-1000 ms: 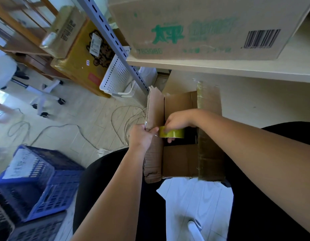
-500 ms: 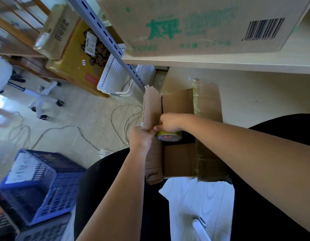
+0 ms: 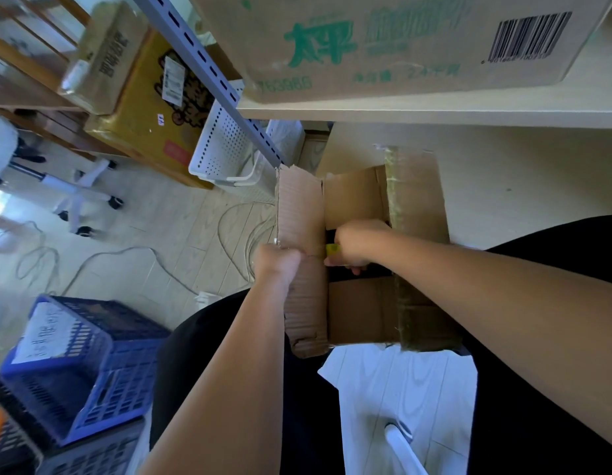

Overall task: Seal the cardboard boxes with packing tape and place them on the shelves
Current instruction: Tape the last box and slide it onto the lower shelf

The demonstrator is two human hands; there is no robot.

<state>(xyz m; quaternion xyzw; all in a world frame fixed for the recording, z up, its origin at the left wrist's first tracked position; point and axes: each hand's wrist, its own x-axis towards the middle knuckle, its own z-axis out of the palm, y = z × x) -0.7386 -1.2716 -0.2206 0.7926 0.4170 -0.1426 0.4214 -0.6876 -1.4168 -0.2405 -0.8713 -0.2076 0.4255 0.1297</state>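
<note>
Two hands work at one open cardboard box (image 3: 359, 310), which rests on the person's lap below the shelf (image 3: 434, 114).

The left hand (image 3: 277, 262) grips the box's left flap (image 3: 301, 214); the right hand (image 3: 356, 245), just beside it, curls around the yellow-green tape roll (image 3: 332, 249), mostly hidden. If the flap slips from this grip, the tape may wrinkle or stick crooked.

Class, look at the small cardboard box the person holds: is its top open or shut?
Open. The cardboard box shows a dark gap between its flaps, and its left flap stands up.
</note>
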